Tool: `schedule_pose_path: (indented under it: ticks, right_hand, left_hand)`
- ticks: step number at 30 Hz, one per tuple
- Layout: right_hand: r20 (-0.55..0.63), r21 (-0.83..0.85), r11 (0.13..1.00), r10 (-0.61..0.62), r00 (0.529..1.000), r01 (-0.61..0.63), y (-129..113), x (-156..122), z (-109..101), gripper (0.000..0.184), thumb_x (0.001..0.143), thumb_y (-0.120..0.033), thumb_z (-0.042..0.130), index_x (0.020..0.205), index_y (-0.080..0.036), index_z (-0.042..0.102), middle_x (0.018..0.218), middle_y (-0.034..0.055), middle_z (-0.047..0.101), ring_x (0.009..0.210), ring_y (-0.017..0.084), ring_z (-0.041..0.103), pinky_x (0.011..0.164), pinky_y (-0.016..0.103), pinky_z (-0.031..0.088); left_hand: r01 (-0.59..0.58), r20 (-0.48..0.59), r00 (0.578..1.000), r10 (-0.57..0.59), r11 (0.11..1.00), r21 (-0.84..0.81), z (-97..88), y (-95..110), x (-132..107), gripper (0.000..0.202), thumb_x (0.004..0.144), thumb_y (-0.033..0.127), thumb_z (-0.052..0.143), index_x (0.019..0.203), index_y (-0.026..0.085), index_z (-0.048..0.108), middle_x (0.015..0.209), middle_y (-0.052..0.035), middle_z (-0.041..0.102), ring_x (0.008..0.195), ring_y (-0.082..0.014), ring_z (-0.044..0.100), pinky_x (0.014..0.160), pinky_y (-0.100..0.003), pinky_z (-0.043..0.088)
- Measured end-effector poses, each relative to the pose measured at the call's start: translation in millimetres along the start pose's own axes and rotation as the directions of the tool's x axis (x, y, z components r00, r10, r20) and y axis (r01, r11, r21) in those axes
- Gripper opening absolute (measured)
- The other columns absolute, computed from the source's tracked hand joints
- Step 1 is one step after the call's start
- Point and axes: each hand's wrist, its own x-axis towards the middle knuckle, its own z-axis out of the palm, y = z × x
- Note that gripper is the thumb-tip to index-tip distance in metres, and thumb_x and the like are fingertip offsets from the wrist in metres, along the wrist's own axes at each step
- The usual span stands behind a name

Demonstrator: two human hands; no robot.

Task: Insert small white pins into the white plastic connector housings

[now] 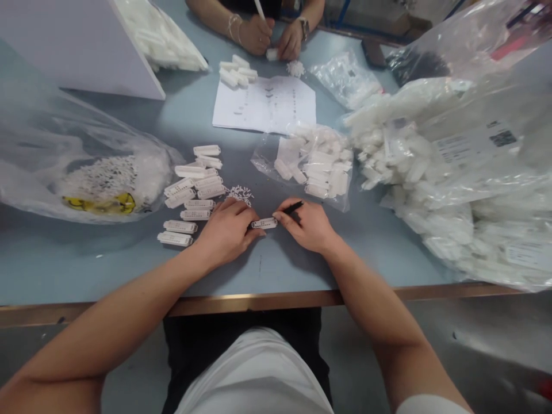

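Your gray-blue table [107,264] lies under your busy hands. Your left hand [226,233] and right hand [306,225] pinch a small white tag [264,223] between them, and your right hand also holds a black pen [293,208]. More white tags [190,195] lie just left, and a clear bag [263,161] of tags sits far right.

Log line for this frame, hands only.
left hand: grips white plastic tag | right hand: holds black pen, touches tag's right end | nearby: loose tags

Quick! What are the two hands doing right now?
Left hand: closed, holding a white plastic tag.
Right hand: closed, holding a black pen and the tag's other end.
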Motion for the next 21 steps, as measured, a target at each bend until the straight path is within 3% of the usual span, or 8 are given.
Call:
schedule_pose_path:
  ticks: [3, 21]
  right_hand:
    - [-0.015, 0.035, 0.998, 0.045, 0.999, -0.044, -0.1, -0.1, -4.1, 0.023, 0.098, -0.038, 0.056, 0.091, -0.021, 0.069, 0.085, 0.0047, 0.074, 0.076, 0.019, 0.068, 0.073, 0.031, 0.050]
    - [0.039, -0.021, 0.995, -0.092, 0.995, 0.093, 0.0, 0.0, 1.1, 0.021, 0.099, -0.034, 0.051, 0.092, -0.021, 0.065, 0.091, 0.0079, 0.073, 0.087, 0.022, 0.068, 0.080, 0.034, 0.051]
  left_hand:
    - [0.005, 0.003, 1.000, -0.005, 1.000, 0.008, -0.6, 0.2, 0.3, 0.025, 0.093, 0.041, 0.066, 0.096, 0.018, 0.072, 0.096, -0.0117, 0.069, 0.102, -0.0322, 0.061, 0.091, -0.048, 0.049]
    - [-0.006, -0.013, 1.000, 0.006, 1.000, 0.007, 0.3, -1.1, -0.1, 0.023, 0.092, 0.041, 0.067, 0.095, 0.018, 0.072, 0.096, -0.0115, 0.070, 0.102, -0.0324, 0.062, 0.092, -0.048, 0.050]
